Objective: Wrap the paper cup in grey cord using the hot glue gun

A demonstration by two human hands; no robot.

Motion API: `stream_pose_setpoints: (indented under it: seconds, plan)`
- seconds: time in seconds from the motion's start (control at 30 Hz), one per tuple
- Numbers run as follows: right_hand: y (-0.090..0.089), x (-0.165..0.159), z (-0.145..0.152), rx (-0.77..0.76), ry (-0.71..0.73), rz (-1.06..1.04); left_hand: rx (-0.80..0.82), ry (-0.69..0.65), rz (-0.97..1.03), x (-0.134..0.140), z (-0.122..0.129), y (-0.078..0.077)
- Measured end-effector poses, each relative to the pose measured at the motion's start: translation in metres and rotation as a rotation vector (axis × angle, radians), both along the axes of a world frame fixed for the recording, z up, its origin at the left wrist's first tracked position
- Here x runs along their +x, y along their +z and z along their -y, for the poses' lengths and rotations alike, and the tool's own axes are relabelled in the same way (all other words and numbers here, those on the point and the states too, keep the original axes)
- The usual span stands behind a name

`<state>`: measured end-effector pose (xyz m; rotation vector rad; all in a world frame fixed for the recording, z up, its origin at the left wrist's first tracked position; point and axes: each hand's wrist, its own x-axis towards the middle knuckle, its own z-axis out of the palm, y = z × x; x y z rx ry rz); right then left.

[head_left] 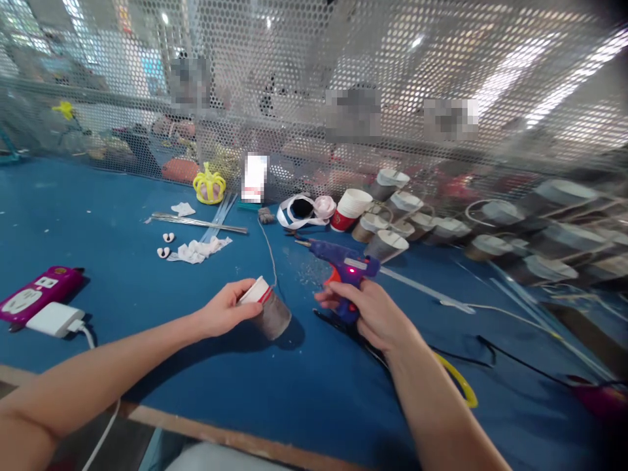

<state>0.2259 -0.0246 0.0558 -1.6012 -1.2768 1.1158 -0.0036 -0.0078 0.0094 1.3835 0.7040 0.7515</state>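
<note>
My left hand (228,309) is closed around the rim end of a paper cup (275,316), which is tilted over the blue table. Grey cord or wrap covers much of the cup, leaving a white and red band bare near the rim. A loose grey strand (269,252) runs from the cup to a small grey bundle (265,216) farther back. In my right hand (375,307) is a blue glue gun (338,255) with an orange trigger and a lit red light. Its nozzle points left, apart from the cup.
Several wrapped cups (387,245) stand at the right, beside a stack of white-and-red paper cups (350,208). Clear glue sticks (426,290) and cables lie at the right. A purple power strip (42,294) with a white charger (56,319) sits at left. A perforated metal screen (294,85) borders the back.
</note>
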Motion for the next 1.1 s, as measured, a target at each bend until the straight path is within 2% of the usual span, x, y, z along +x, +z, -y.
stream_pose_setpoints:
  seconds: [0.1, 0.17, 0.27, 0.43, 0.5, 0.67, 0.83, 0.97, 1.1]
  plan:
    - [-0.005, -0.017, 0.001, -0.025, 0.060, -0.248, -0.059, -0.051, 0.034, 0.001, 0.004, 0.003]
    - [-0.009, -0.020, 0.000, -0.013, 0.045, -0.307, -0.069, -0.090, 0.030, 0.001, 0.006, 0.005]
    - [-0.011, -0.017, 0.002, 0.014, 0.023, -0.260, -0.027, -0.099, 0.005, 0.001, 0.007, 0.006]
    - [-0.006, -0.011, 0.012, 0.061, 0.127, -0.162, 0.051, 0.072, -0.018, 0.001, 0.002, 0.003]
    - [-0.006, -0.014, 0.014, 0.039, 0.143, -0.190, 0.048, 0.085, -0.026, 0.002, 0.001, 0.002]
    - [-0.015, -0.032, 0.013, -0.052, 0.123, -0.471, -0.012, -0.089, 0.003, 0.003, 0.006, 0.002]
    - [-0.020, -0.042, 0.011, -0.047, 0.169, -0.570, -0.099, -0.249, 0.019, 0.004, 0.013, 0.007]
    - [-0.019, -0.044, 0.011, 0.003, 0.196, -0.613, -0.040, -0.356, -0.042, 0.006, 0.015, 0.006]
    - [-0.018, -0.047, 0.011, -0.003, 0.240, -0.592, 0.055, -0.367, -0.087, 0.008, 0.019, 0.006]
